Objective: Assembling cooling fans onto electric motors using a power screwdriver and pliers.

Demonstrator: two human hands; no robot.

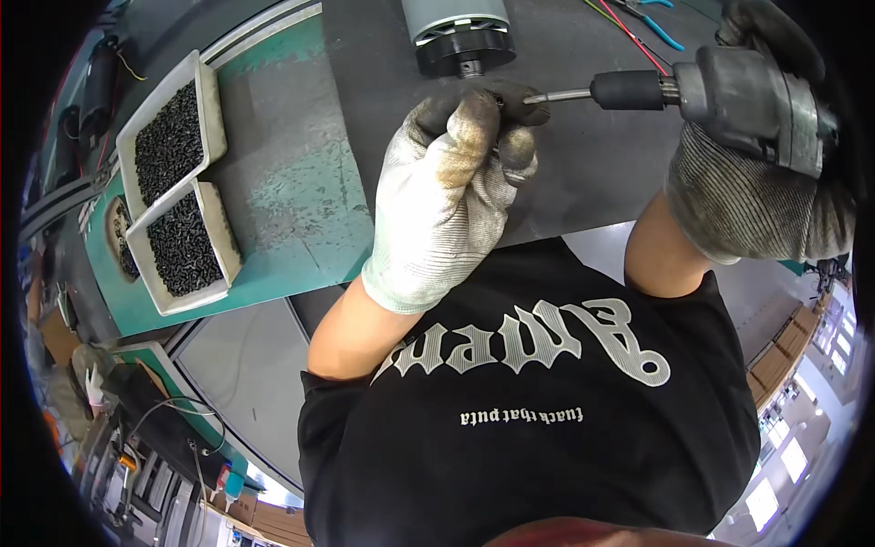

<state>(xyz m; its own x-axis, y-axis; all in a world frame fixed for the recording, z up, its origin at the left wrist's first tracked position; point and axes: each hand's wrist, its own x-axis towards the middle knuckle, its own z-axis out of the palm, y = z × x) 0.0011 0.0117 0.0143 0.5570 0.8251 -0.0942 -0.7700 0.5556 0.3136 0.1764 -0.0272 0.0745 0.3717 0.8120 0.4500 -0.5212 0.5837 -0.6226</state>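
My left hand (460, 159), in a white glove with blackened fingertips, is closed in a pinch. Whatever lies between the fingertips is too small and dark to make out. In my right hand (752, 196), also gloved, is a grey and black power screwdriver (738, 100), held level and pointing left. Its steel bit (565, 95) reaches to the left fingertips. Just beyond those fingers lies a grey cylindrical motor (456, 14) with a black end cap (465, 52) and a short metal shaft (470, 68) facing me.
Two white trays (215, 118) of small black screws (170, 146) stand at the left on a worn green mat (301, 146). Blue-handled pliers (663, 33) and a red wire (633, 36) lie at the far right of the dark bench (583, 173). Dark cylinders (98, 87) sit at far left.
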